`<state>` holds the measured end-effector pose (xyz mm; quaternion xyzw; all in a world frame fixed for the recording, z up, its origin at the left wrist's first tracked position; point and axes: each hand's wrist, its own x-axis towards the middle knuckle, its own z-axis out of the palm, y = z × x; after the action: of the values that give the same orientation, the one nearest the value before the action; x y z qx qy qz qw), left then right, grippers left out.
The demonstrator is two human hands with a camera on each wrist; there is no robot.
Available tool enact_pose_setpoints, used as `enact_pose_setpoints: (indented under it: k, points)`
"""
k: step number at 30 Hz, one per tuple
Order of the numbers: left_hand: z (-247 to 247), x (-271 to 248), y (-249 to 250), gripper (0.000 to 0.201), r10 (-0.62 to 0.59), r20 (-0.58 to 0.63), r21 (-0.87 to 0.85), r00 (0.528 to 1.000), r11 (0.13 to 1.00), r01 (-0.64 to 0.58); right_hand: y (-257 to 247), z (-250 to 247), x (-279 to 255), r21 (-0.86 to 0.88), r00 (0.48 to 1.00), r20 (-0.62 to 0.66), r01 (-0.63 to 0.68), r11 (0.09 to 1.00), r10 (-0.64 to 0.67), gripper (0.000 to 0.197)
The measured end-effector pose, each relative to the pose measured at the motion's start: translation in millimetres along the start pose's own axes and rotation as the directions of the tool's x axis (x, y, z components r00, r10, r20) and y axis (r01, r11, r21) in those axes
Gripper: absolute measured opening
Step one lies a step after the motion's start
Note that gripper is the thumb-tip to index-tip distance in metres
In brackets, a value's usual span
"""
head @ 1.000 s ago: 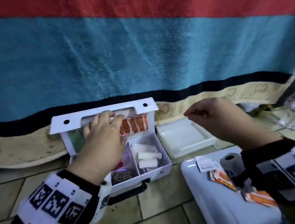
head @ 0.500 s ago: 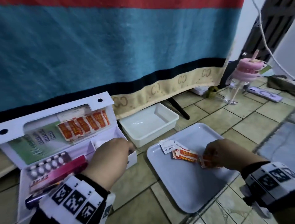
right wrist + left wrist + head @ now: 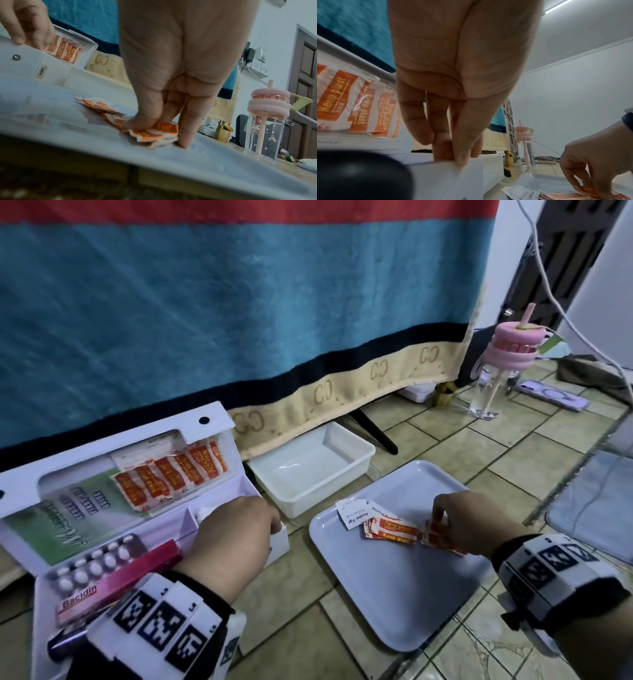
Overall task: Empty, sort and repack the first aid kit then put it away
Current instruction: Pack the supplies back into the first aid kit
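The white first aid kit (image 3: 102, 455) lies open on the floor at the left, with orange plaster strips (image 3: 171, 474) tucked in its lid. A blister pack (image 3: 92, 563) and a pink Bacidin box (image 3: 120, 580) lie inside. My left hand (image 3: 274, 525) grips the kit's right end wall; in the left wrist view thumb and fingers (image 3: 455, 155) pinch its white edge. On the grey tray (image 3: 394, 594) my right hand (image 3: 442, 518) pinches a bunch of orange plasters (image 3: 154, 134). More plasters (image 3: 394, 530) and alcohol pads (image 3: 354, 511) lie beside it.
A white plastic tub (image 3: 308, 474) stands between kit and tray, against the hanging blue blanket (image 3: 239, 320). A clear bottle with a pink lid (image 3: 496, 371) and a phone (image 3: 551, 398) are at the back right. A grey mat (image 3: 592, 508) lies right of the tray.
My left hand dropped from the lid's plasters to the kit's right end. My right hand came down from the air onto the plasters on the tray. The view swung right.
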<state>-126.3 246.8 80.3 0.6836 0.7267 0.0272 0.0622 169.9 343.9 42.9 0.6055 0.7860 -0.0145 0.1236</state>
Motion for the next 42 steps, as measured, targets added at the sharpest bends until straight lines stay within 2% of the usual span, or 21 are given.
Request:
enact_pose_setpoints:
  k: [3,6,11,15,16,18,19,21,25,28,31,33,35,38,41,42]
  points:
    - [1,-1,-2,0.02,0.001,-0.006,-0.015,1.0,1.0,-0.001,-2,-2,4,-0.025,1.0,0.007,-0.026,0.999,0.027,0.009]
    - [3,-1,-4,0.026,-0.007,-0.003,-0.03,1.0,1.0,0.007,-2,-4,7,0.059,0.999,-0.006,-0.033,0.998,0.034,0.024]
    - [0,-4,-2,0.029,-0.009,-0.024,-0.043,1.0,0.999,0.008,-7,-25,6,0.194,1.0,-0.023,0.007,0.981,-0.003,0.03]
    - [5,-6,-5,0.03,0.037,-0.057,-0.113,0.998,0.993,-0.043,-19,-53,6,0.224,0.997,-0.069,0.059,0.973,-0.045,0.024]
    - [3,-6,-8,0.015,0.052,-0.046,-0.13,0.998,0.99,-0.057,-26,-60,6,0.223,0.993,-0.1,0.084,0.971,-0.063,0.018]
    - [-2,-9,-12,0.033,0.08,-0.019,-0.198,0.997,0.977,-0.082,-47,-78,3,0.224,0.977,-0.169,0.167,0.96,-0.13,0.002]
    - [-6,-13,-13,0.039,0.091,-0.029,-0.234,0.995,0.968,-0.095,-59,-86,2,0.235,0.962,-0.207,0.224,0.946,-0.177,0.005]
    - [-14,-22,-17,0.032,0.103,-0.07,-0.27,0.992,0.955,-0.119,-85,-102,-3,0.284,0.913,-0.301,0.363,0.888,-0.277,0.011]
    - [-27,-33,-39,0.02,-0.039,-0.186,-0.301,0.982,0.953,-0.019,-144,-121,-2,0.497,0.843,-0.37,0.534,0.684,-0.39,0.023]
    - [-40,-37,-62,0.024,-0.177,-0.222,-0.273,0.959,0.955,0.113,-186,-120,5,0.405,0.767,-0.336,0.642,0.651,-0.547,0.018]
    - [-50,-36,-83,0.045,-0.248,-0.301,-0.237,0.921,0.955,0.18,-222,-120,16,0.25,0.676,-0.292,0.737,0.628,-0.676,0.01]
    - [-54,-35,-94,0.059,-0.285,-0.334,-0.192,0.898,0.954,0.232,-236,-126,27,0.284,0.678,-0.307,0.735,0.615,-0.668,0.012]
    - [-56,-34,-99,0.067,-0.33,-0.304,-0.139,0.894,0.943,0.301,-243,-131,38,0.383,0.721,-0.332,0.692,0.612,-0.608,0.015]
    - [-55,-33,-100,0.06,-0.335,-0.301,-0.068,0.893,0.941,0.33,-251,-131,46,0.447,0.734,-0.418,0.679,0.582,-0.535,0.017]
    - [-53,-34,-97,0.049,-0.317,-0.306,-0.044,0.897,0.947,0.319,-253,-119,43,0.53,0.733,-0.516,0.68,0.506,-0.444,0.017]
    - [-52,-34,-96,0.047,-0.314,-0.307,-0.04,0.899,0.948,0.317,-253,-117,41,0.55,0.718,-0.564,0.695,0.463,-0.408,0.017]
